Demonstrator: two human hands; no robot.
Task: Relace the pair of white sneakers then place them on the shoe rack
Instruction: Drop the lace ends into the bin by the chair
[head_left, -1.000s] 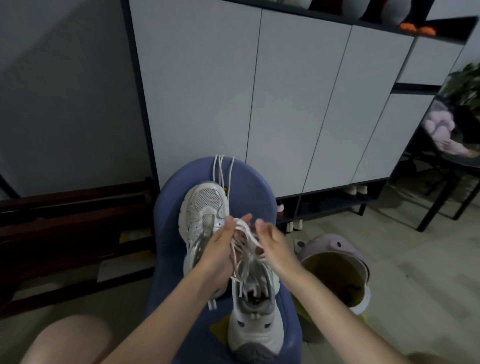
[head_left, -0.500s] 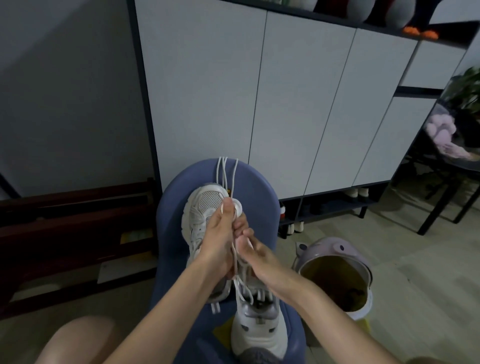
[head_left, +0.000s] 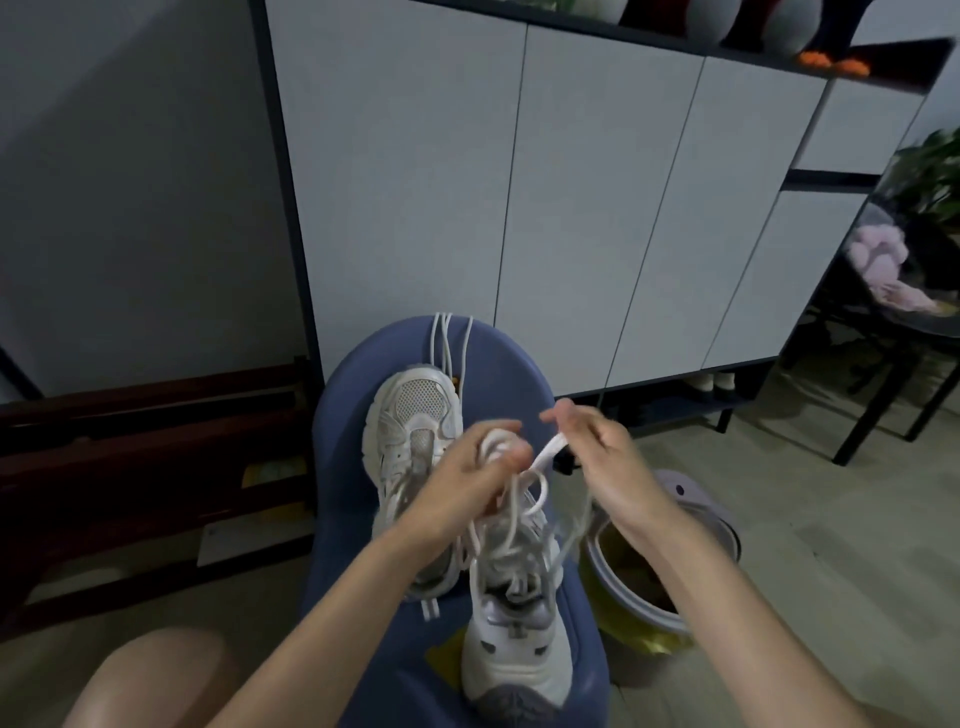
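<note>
Two white sneakers lie on a blue chair seat (head_left: 519, 374). The far sneaker (head_left: 415, 415) points away from me, with loose lace ends (head_left: 448, 338) trailing over the seat's far edge. The near sneaker (head_left: 514, 649) shows its heel toward me, and its white lace (head_left: 524, 509) rises in loops above the tongue. My left hand (head_left: 467, 478) pinches a loop of that lace. My right hand (head_left: 597, 457) pinches another strand of the lace and holds it taut to the right.
White cabinet doors (head_left: 571, 208) stand behind the chair, with an open low shoe shelf (head_left: 675, 405) beneath them. A lavender bin (head_left: 670, 561) lined with yellow sits right of the chair. Dark wooden rails (head_left: 145, 441) run along the left. A black table (head_left: 893, 338) stands at far right.
My right hand has moved out to the right, drawing a lace strand with it. My left hand stays over the near sneaker with the lace loop.
</note>
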